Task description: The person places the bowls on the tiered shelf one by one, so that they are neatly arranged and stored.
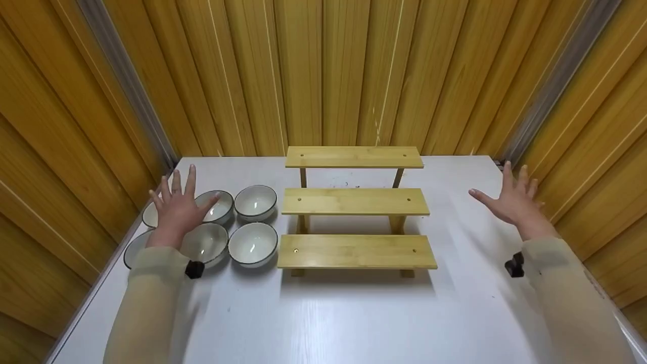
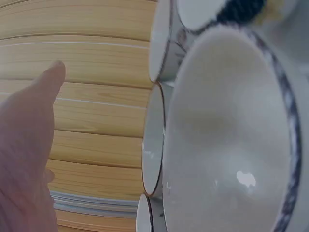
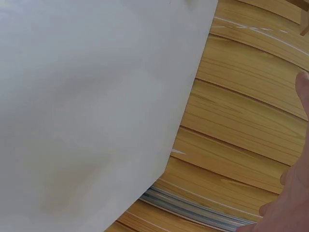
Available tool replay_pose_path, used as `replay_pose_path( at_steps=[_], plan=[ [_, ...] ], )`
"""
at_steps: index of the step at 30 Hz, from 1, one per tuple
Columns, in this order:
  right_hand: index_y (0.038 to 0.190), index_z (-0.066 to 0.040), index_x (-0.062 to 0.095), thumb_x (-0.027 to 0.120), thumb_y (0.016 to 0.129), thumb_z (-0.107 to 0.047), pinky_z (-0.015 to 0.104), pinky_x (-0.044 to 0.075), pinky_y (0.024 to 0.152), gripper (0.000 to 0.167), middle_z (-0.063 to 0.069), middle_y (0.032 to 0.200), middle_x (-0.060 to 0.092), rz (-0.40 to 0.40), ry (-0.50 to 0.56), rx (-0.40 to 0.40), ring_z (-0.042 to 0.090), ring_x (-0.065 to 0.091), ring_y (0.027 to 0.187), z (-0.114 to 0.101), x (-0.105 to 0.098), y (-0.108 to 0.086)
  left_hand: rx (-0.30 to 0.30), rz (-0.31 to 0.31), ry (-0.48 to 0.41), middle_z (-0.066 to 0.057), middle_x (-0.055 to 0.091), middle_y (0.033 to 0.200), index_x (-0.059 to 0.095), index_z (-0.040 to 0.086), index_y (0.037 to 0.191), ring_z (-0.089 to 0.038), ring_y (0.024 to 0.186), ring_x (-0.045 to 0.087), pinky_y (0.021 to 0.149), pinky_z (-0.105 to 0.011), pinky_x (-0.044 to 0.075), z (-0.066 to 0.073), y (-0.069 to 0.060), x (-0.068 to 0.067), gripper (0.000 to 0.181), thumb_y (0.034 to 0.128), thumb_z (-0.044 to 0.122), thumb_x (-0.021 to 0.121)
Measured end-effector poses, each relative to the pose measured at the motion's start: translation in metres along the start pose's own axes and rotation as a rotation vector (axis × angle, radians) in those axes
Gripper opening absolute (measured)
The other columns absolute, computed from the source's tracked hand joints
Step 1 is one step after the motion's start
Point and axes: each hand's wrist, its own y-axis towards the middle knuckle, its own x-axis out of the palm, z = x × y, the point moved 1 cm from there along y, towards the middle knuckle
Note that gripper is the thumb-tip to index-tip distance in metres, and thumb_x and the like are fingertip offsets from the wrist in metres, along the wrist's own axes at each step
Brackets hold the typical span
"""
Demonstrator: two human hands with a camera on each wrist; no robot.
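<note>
My left hand [image 1: 181, 210] hovers with fingers spread above a group of white bowls with dark rims. A front bowl [image 1: 253, 244] and a back bowl [image 1: 256, 202] stand nearest the rack; others lie partly hidden under the hand and forearm. Close up in the left wrist view, one bowl [image 2: 227, 135] shows a blue-patterned rim, and the left thumb [image 2: 50, 82] points away from it. On the far right, my right hand [image 1: 515, 205] is held over the table, fingers spread, holding nothing. Between the hands stands a three-tier bamboo rack [image 1: 356, 202], its shelves bare.
The white table [image 1: 343, 323] carries everything. Wood-patterned panels [image 1: 343, 76] enclose its back and sides, with grey metal strips [image 1: 134, 76] at the corners. The right wrist view shows bare white tabletop [image 3: 96, 96] up to the table's edge.
</note>
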Motion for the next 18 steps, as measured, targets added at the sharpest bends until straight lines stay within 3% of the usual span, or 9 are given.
replay_pose_path(
  at_steps=[4, 7, 12, 18],
  plan=[
    [0.157, -0.012, -0.03, 0.05, 0.093, -0.075, 0.093, 0.0, 0.103, 0.121, 0.032, 0.159, -0.037, -0.011, 0.093, -0.005, 0.069, -0.023, 0.143, -0.001, 0.004, -0.008, -0.057, -0.022, -0.209, -0.028, -0.008, 0.17, -0.014, 0.019, 0.165, -0.054, 0.155, -0.01, 0.119, -0.081, -0.003, 0.0, -0.014, -0.008, 0.104, 0.0978, 0.071, 0.047],
    [0.159, -0.009, -0.026, 0.047, 0.098, -0.068, 0.091, 0.005, 0.108, 0.112, 0.035, 0.161, -0.031, -0.012, 0.175, -0.024, 0.069, -0.016, 0.144, -0.001, 0.006, -0.015, -0.098, 0.007, -0.369, -0.024, -0.002, 0.172, -0.016, 0.022, 0.164, -0.053, 0.156, -0.001, 0.121, -0.08, 0.008, -0.002, -0.028, -0.016, 0.102, 0.0993, 0.069, 0.046],
    [0.161, -0.009, -0.022, 0.04, 0.104, -0.062, 0.086, 0.012, 0.113, 0.099, 0.033, 0.164, -0.024, -0.078, 0.384, -0.03, 0.066, -0.006, 0.148, -0.005, 0.014, -0.028, -0.197, 0.133, -0.572, -0.02, 0.016, 0.172, -0.012, 0.027, 0.165, -0.048, 0.157, 0.016, 0.125, -0.073, 0.015, -0.019, -0.056, -0.024, 0.09, 0.1031, 0.061, 0.044],
    [0.164, -0.017, -0.017, 0.034, 0.106, -0.061, 0.077, 0.033, 0.114, 0.088, 0.028, 0.169, -0.015, -0.229, 0.714, 0.007, 0.055, 0.015, 0.153, -0.01, 0.028, -0.045, -0.408, 0.327, -0.776, -0.016, 0.035, 0.166, 0.001, 0.028, 0.167, -0.039, 0.153, 0.033, 0.128, -0.058, 0.027, -0.053, -0.093, -0.02, 0.08, 0.1048, 0.057, 0.042]
  ],
)
